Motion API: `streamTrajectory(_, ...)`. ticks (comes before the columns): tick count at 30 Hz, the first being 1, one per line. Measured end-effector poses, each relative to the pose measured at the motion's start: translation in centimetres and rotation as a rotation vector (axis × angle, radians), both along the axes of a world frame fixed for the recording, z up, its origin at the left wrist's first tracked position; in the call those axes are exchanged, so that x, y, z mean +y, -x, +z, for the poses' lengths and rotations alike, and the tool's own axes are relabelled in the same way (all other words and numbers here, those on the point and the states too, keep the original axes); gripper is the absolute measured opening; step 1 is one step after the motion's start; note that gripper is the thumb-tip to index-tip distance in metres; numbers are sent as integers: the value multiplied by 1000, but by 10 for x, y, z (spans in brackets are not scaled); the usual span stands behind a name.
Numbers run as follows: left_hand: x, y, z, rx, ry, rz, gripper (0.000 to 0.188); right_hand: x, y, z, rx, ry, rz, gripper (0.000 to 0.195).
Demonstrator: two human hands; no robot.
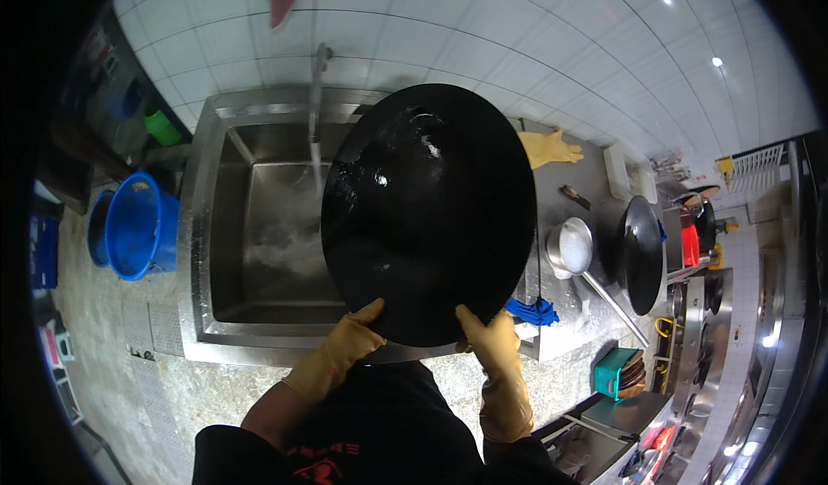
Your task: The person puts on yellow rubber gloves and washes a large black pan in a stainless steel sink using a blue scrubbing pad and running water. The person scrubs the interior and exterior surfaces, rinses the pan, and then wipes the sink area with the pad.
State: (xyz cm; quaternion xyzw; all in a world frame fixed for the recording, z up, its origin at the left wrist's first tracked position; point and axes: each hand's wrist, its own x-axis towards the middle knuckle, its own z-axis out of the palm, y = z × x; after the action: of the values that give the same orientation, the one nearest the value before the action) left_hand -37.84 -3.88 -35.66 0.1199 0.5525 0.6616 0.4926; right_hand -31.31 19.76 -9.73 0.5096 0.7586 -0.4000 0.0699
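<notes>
Both my hands wear yellow rubber gloves and hold a large black wok [430,220] by its near rim. My left hand [346,349] grips the rim at the lower left, thumb on top. At the lower right, my right hand [495,355] has its thumb over the rim. The wok's inside is wet and shiny on the upper left. It hides the right part of a steel sink [197,226], where water runs from a faucet [315,103]. A blue cloth [533,312] lies just right of the wok.
On the right counter are a long-handled ladle [572,246] with white foam, a brush [576,197], a yellow glove [550,147], a white bin [629,171] and another wok [642,255]. Blue buckets [132,226] stand left of the sink. A green crate [614,372] sits at the lower right.
</notes>
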Motion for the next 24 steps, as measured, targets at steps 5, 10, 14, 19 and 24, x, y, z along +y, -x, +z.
streamTrajectory(5, 103, -8, 120, -180, 64, 125, 45, 109, -90, -22, 571, 127, -193, 38)
streamTrajectory(10, 228, -26, 223, -56, -153, 116, 43, 209, -169, -25, 667, 229, -381, 23)
streamTrajectory(14, 299, -33, 273, -51, 213, 54, 24, 254, -207, -8, 913, 364, -535, 22)
streamTrajectory(19, 372, -69, 288, -164, -312, -238, 39, 313, -248, -10, 1173, 282, -756, 20)
streamTrajectory(24, 366, -75, 252, -64, -190, -327, 75, 385, -250, -22, 1120, 235, -985, 20)
